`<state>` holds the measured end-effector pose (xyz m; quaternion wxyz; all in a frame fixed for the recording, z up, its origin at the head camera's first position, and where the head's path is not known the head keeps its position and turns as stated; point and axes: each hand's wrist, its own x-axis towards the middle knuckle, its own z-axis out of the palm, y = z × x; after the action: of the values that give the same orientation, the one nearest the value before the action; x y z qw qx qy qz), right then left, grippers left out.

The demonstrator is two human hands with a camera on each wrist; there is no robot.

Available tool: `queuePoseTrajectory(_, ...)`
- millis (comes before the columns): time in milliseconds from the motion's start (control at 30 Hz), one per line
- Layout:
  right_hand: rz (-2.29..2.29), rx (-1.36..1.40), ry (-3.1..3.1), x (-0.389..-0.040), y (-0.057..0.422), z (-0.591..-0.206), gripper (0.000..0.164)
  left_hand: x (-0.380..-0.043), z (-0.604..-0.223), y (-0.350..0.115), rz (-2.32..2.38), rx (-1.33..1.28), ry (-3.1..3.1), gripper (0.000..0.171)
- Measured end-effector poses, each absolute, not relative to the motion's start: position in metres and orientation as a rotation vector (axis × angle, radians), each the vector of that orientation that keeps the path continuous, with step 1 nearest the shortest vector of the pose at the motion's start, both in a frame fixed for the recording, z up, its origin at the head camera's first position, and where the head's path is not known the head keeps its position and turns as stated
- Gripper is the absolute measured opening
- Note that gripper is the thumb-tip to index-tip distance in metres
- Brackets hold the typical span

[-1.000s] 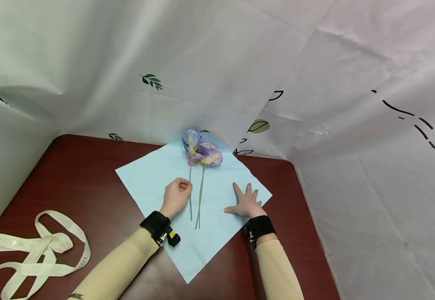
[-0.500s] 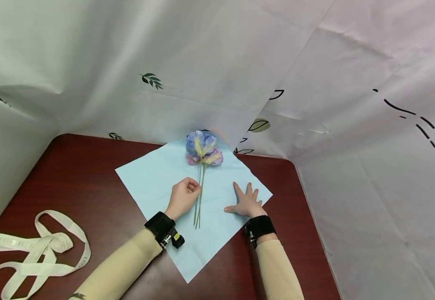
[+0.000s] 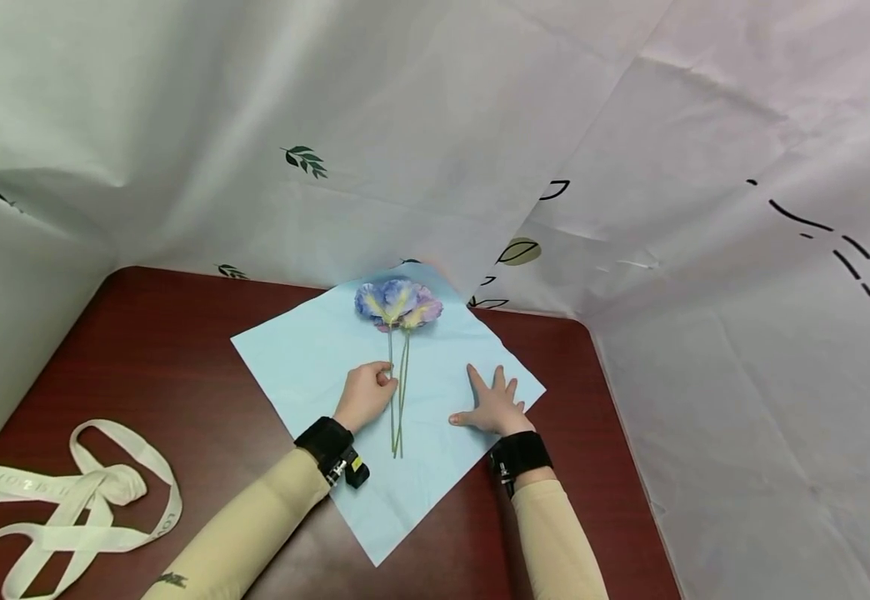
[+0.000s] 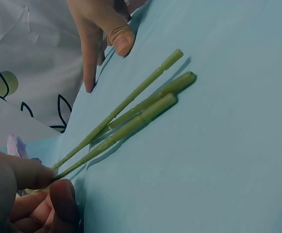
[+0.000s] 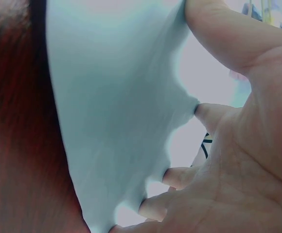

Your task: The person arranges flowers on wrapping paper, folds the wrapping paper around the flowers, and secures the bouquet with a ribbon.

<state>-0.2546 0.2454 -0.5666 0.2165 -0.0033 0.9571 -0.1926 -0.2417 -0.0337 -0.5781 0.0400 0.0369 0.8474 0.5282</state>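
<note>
Flowers with thin green stems lie on a pale blue square sheet (image 3: 307,342). Blue petals (image 3: 397,298) with yellow streaks spread at the left, and a pink-purple flower (image 3: 426,310) sits partly behind at the right. My left hand (image 3: 363,397) pinches a stem (image 3: 392,425) between thumb and forefinger, about halfway down. In the left wrist view, three stem ends (image 4: 172,87) fan out from beside the fingers. My right hand (image 3: 492,408) rests on the sheet's right side, its fingers spread and tips touching the sheet.
A white ribbon (image 3: 93,492) with printed letters lies looped on the dark red table (image 3: 172,358) at the left. White patterned cloth (image 3: 435,150) stands behind and at both sides. The sheet's far corner leans up against it.
My left hand has shifted slightly right with the stem. The blue petals swung over the pink flower, then back left, and now show more widely beside it. My right hand stays put.
</note>
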Motion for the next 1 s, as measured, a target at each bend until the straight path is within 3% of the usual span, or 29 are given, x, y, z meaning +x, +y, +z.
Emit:
queuePoseTrajectory(300,-0.533,0.003,2.633,-0.261,0.249,-0.576,0.115,-0.240,-0.580,-0.036,1.795,0.171,2.555,0.046)
queuePoseTrajectory(833,-0.532,0.004,2.643,-0.256,0.244,-0.566,0.118,-0.230,-0.572,-0.025,1.992,0.266,2.751,0.044)
queuePoseTrajectory(1000,-0.537,0.010,2.617,-0.253,0.241,-0.560,0.113,-0.229,-0.571,-0.022,1.974,0.299,2.721,0.043)
